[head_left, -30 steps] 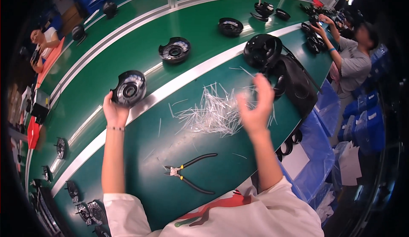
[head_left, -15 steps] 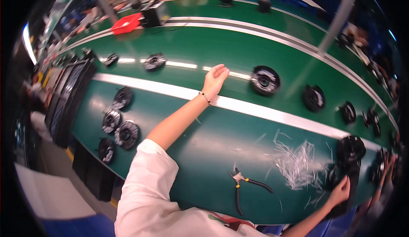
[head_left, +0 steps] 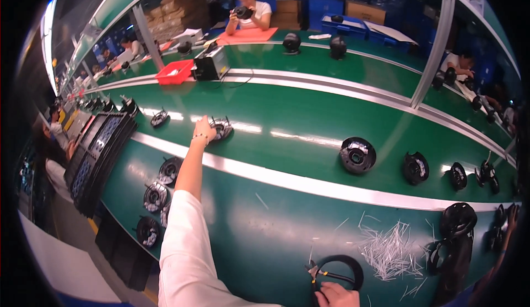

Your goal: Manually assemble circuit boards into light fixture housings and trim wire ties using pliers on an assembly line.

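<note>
My left arm stretches over the green line. The left hand [head_left: 204, 131], its fingers drawn together, is at the left rim of a round black part with wire-like prongs [head_left: 223, 129]; the fingertips are partly hidden. Low in the view, my right hand [head_left: 338, 296] is closed on a thin black ring [head_left: 358, 268]. Beneath and beside that ring lie side cutters [head_left: 313, 270] with black and yellow handles, partly covered by the hand and ring. A heap of thin clear plastic strips [head_left: 391, 252] lies to their right.
More round black parts stand along the line, one dish-shaped [head_left: 358, 155]. Several similar parts [head_left: 155, 196] sit on the bench at left beside stacked black trays [head_left: 99, 158]. Black pieces [head_left: 458, 221] are piled at right. Across the line are a red bin [head_left: 175, 72] and a co-worker [head_left: 248, 17].
My left hand has moved left to the pronged part. My right hand has left the black pile and come to the cutters with a black ring. The view has tilted up.
</note>
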`<action>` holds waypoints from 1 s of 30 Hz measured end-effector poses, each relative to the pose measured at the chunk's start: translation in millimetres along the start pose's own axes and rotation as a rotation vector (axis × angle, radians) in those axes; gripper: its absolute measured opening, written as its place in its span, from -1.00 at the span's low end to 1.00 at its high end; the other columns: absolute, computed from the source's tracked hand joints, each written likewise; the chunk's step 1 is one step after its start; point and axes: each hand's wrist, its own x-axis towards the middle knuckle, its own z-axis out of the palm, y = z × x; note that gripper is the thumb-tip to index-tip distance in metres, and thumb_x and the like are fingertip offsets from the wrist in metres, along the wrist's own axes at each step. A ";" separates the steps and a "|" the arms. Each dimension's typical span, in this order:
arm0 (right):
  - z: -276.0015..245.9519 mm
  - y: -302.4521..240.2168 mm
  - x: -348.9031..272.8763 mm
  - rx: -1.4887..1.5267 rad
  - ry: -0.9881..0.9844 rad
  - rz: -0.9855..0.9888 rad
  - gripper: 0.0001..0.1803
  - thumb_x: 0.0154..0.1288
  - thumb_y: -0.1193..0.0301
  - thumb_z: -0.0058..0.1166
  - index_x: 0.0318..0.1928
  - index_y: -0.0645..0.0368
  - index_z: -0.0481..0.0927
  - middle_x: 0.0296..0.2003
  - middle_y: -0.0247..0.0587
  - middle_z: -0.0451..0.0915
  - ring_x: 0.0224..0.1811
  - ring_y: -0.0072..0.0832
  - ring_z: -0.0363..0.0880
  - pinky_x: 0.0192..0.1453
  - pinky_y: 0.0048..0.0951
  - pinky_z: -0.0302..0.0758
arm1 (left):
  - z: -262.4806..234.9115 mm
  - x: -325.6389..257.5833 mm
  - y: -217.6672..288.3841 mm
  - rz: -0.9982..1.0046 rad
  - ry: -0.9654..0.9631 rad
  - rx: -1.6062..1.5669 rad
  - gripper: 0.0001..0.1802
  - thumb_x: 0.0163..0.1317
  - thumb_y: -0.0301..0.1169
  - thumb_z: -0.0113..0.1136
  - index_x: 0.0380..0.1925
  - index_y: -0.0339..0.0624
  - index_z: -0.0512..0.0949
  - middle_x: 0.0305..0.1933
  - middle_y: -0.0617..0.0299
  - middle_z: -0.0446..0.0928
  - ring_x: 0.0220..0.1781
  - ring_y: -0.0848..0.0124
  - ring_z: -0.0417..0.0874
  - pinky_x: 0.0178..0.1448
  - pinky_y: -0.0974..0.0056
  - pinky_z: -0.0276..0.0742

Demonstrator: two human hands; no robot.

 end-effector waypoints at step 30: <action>-54.9 35.8 79.8 0.695 0.634 -0.135 0.23 -0.36 0.34 0.41 0.25 0.39 -0.20 0.20 0.07 0.01 0.26 -0.26 0.04 0.29 -0.32 0.00 | -19.7 -256.0 226.4 0.299 -0.663 -1.632 -0.68 0.12 -0.55 0.06 -0.13 -0.30 0.26 -0.13 0.14 0.45 -0.10 0.48 0.48 0.03 0.36 0.42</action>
